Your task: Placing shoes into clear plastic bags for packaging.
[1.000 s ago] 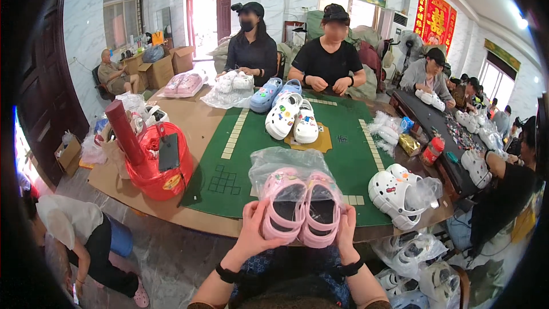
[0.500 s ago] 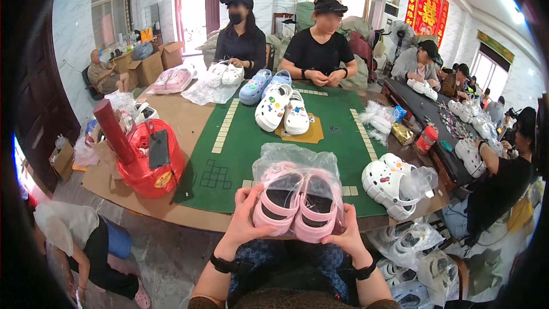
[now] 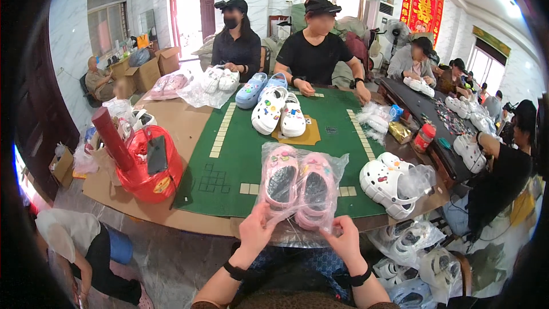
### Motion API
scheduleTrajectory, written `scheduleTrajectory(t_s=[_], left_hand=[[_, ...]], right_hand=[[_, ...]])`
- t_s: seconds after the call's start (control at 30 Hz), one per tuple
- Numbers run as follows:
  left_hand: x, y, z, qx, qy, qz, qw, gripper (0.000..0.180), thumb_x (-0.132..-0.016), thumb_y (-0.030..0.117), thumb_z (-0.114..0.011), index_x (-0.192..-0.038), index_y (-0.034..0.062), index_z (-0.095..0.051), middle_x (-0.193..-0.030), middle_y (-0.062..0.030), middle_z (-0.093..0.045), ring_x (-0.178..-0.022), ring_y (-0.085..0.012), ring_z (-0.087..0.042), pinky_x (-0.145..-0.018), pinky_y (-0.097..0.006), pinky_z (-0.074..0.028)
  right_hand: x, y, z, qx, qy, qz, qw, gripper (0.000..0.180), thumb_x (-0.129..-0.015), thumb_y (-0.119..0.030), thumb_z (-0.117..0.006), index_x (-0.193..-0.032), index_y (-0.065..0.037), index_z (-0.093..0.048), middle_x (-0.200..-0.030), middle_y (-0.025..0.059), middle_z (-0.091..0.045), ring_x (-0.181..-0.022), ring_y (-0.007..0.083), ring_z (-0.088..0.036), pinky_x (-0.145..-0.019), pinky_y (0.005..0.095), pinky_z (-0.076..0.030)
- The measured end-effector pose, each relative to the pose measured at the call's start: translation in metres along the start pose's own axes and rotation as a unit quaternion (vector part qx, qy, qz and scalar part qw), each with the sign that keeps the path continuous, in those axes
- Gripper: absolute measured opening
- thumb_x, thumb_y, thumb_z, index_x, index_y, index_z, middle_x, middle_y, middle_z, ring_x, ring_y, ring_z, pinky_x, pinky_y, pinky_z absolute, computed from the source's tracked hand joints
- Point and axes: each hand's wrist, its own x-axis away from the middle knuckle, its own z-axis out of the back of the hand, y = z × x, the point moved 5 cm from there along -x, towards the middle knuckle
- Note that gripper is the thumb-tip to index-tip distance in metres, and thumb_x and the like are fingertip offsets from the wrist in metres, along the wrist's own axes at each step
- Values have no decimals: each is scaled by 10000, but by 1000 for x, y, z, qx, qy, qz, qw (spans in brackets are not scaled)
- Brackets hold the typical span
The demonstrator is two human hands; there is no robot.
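Observation:
In front of me a pair of pink clogs [image 3: 316, 216] lies on the near edge of the green mat, toes pointing away, with colored charms on top. A clear plastic bag [image 3: 342, 166] covers them, its open end spread toward me. My left hand [image 3: 255, 232] pinches that bag's edge by the left heel. By the right heel, my right hand [image 3: 345, 241] grips the other side of the bag between thumb and fingers. Beyond stand white clogs [image 3: 293, 123] with charms and blue clogs [image 3: 250, 92].
White clogs [image 3: 388, 186] sit at the table's right edge, with bagged shoes [image 3: 412, 240] below. At left is a red plastic bag [image 3: 140, 166] with a phone [image 3: 156, 155] on it. Two people sit opposite; another bends down at lower left. A red-lidded jar [image 3: 424, 137] stands at right.
The pink clogs have gone from being held up near me to lying on the mat farther forward. My hands have shifted from the shoes' sides to the bag's open end.

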Motion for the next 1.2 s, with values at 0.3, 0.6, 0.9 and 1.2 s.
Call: scheduleTrajectory(t_s=[0.3,0.6,0.9,1.2], left_hand=[[-15,10,0,-84,14,-89,992,1058,-657,243,-893,-1509,55,-295,-1228,-216,-487,-1065,-366,-526,-935,-440,-457],[-28,10,-28,-7,69,-68,995,911,-678,222,-879,-1437,141,-382,-1253,-183,-608,-1149,-395,-589,-914,-442,-496],[-12,5,15,-38,70,-61,995,580,-780,111,-772,-1311,110,-540,-965,-118,-615,-822,-309,-635,-744,-387,-523],[23,-5,62,80,21,4,997,503,-838,-11,-682,-1320,68,-563,-887,-98,-636,-693,-149,-620,-628,-288,-503]], right_hand=[[-15,-26,-6,67,-11,7,998,1155,-645,-362,-902,-1514,-5,-230,-1265,239,-522,-1083,429,-598,-868,474,-523],[-49,16,-24,97,59,-61,992,776,-736,-344,-836,-1353,-33,-481,-1146,235,-662,-1006,438,-644,-827,491,-520],[-16,21,16,68,85,-16,994,650,-845,-82,-663,-1454,-123,-439,-1201,198,-648,-915,376,-684,-774,449,-549],[10,51,62,-57,-82,-64,993,575,-845,-121,-714,-1373,-39,-503,-745,104,-666,-629,225,-632,-608,346,-486]])
